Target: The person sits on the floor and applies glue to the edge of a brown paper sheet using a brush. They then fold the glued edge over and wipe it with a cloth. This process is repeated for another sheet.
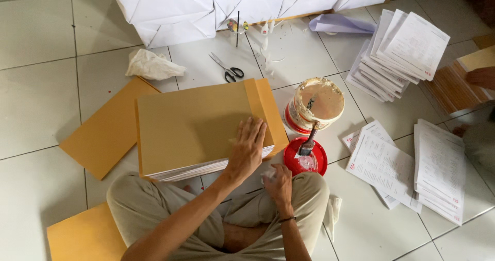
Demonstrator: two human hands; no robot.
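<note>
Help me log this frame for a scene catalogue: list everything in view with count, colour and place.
brown cover sheet: one, tan, on a white paper stack before the knees
brown sheets: two in view, mustard; one left of the stack, one at the lower left
scissors: one, black handles, floor above the stack
crumpled paper: one, white, upper left
glue tub: one, white and red, right of the stack
red lid: one, below the tub
brush: one, resting on the lid
printed sheets: several white piles, right side
another person's hand: one, right edge
left hand: flat on the cover sheet
right hand: grip on a small white wad
</note>
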